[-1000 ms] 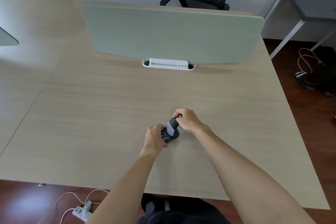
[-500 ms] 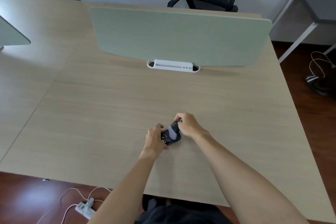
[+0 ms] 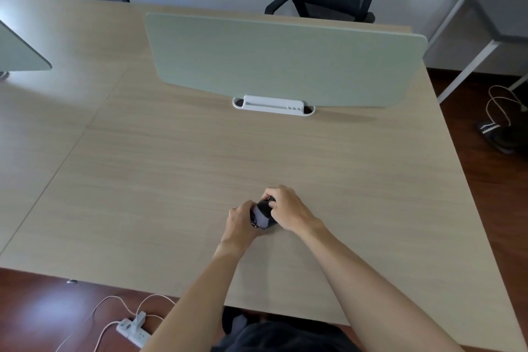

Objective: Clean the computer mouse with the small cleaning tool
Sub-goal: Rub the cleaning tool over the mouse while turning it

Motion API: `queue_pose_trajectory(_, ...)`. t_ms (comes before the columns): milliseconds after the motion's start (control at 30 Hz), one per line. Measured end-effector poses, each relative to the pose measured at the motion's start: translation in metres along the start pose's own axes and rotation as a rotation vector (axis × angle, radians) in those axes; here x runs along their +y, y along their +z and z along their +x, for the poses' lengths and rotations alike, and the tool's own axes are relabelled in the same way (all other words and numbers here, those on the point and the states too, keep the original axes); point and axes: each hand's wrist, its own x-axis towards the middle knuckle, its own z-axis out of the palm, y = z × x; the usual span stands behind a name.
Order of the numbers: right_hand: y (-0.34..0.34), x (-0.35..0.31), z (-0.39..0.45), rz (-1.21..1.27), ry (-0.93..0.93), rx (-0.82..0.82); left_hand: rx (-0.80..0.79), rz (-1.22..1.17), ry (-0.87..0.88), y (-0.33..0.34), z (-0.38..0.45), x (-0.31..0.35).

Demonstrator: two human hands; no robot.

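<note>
The mouse [image 3: 264, 216] is near the front edge of the desk [image 3: 171, 180], between both hands; the left hand [image 3: 239, 223] grips its left side with closed fingers; the right hand [image 3: 287, 210] is closed over its far end, and whether it holds the tool I cannot tell. The mouse looks light, stiff and smooth, so it may slip; holding it by the sides seems safest.

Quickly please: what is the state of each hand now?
Left hand: closed on the computer mouse.
Right hand: closed at the mouse's far end; the tool cannot be told.
</note>
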Motion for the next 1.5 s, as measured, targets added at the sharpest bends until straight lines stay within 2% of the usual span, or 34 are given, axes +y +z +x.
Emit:
queue_pose_trajectory(133, -0.012, 0.01, 0.0, -0.091, 0.037, 0.089, 0.002, 0.026, 0.014, -0.002, 0.0, 0.003)
queue_pose_trajectory(367, -0.004, 0.011, 0.0, 0.125, 0.063, 0.008, 0.021, 0.033, -0.018, 0.0, 0.0, 0.008)
queue_pose_trajectory(567, -0.012, 0.022, -0.003, 0.001, 0.148, 0.158, 0.064, 0.148, -0.048, 0.003, 0.0, 0.013)
queue_pose_trajectory(633, -0.01, 0.019, -0.002, 0.11, 0.156, 0.195, 0.095, 0.192, -0.049, 0.006, -0.002, 0.012)
queue_pose_trajectory(700, -0.006, 0.014, -0.001, 0.229, 0.174, 0.157, 0.106, 0.238, -0.041, 0.008, -0.001, 0.01)
queue_pose_trajectory(800, 0.005, 0.015, -0.004, 0.314, 0.226, 0.109, 0.078, 0.294, -0.033, 0.005, 0.001, 0.009)
queue_pose_trajectory(933, 0.007, 0.024, -0.006, 0.288, 0.281, 0.207, 0.012, 0.354, 0.011, 0.002, 0.002, 0.007)
queue_pose_trajectory(1067, -0.002, 0.022, -0.002, 0.283, 0.24, 0.265, -0.04, 0.41, 0.048, 0.002, 0.0, 0.005)
queue_pose_trajectory(1233, 0.005, 0.017, 0.0, 0.317, 0.215, 0.114, -0.091, 0.454, 0.068, -0.002, 0.002, 0.003)
queue_pose_trajectory(1333, 0.007, 0.028, -0.001, 0.29, 0.268, 0.203, -0.125, 0.458, 0.062, -0.008, 0.003, 0.004)
queue_pose_trajectory(1433, 0.002, 0.028, 0.002, 0.278, 0.306, 0.265, -0.098, 0.43, 0.031, -0.011, 0.002, 0.004)
queue_pose_trajectory(1500, -0.002, 0.017, 0.007, 0.352, 0.319, 0.235, -0.067, 0.405, 0.0, -0.011, 0.001, 0.004)
